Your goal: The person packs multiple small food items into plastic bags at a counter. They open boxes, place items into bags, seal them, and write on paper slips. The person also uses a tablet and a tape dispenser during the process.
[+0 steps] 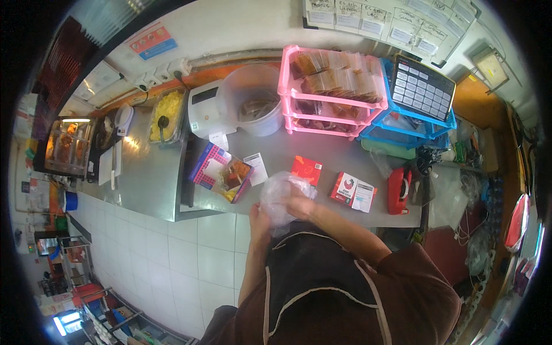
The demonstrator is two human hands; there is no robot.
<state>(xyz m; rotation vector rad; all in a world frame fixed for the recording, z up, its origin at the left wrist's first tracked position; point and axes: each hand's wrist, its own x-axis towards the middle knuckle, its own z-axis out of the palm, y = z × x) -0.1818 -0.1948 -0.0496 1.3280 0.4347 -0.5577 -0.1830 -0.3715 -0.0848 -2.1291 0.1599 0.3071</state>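
Note:
In front of my chest, at the near edge of the metal counter, I hold a thin whitish plastic bag [275,211]. My left hand [259,221] is closed on the bag's left side. My right hand [300,203] grips its right side near the top; some of its fingers are hidden by the film. Just beyond the bag lies a flat red-orange card or packet [306,168]. To the left is an open purple and pink food box [214,172] with browned food inside, beside a white paper slip [256,167]. On the right sits a red and white box [347,190] bearing a paper label.
A red tape dispenser [398,192] stands at the counter's right. Behind are a white label printer [206,112], a translucent tub [253,103], a pink tiered rack [330,106] of filled sachets, and a tablet [421,89] above blue trays. A tray of yellow food [168,114] is farther left.

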